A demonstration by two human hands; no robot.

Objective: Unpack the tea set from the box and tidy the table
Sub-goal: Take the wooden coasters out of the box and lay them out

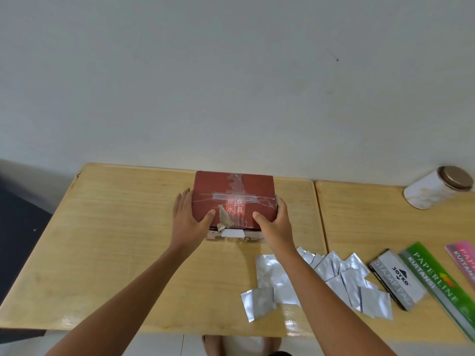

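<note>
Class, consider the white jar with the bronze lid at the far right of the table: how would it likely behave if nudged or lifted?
The white jar stands upright and looks squat, so it probably slides rather than tips. Its glossy surface suggests ceramic or glass: likely heavy for its size, slippery and breakable. The bronze lid may come loose; lift by the body.

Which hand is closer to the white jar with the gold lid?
Right. The right hand grips the red box on its right side, toward the jar at the far right. The left hand holds the box's other side, farther away.

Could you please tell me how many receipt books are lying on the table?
2: a green receipt book right of the stamp pad box, and a pink receipt book at the right edge, partly cropped; others may lie outside view.
</note>
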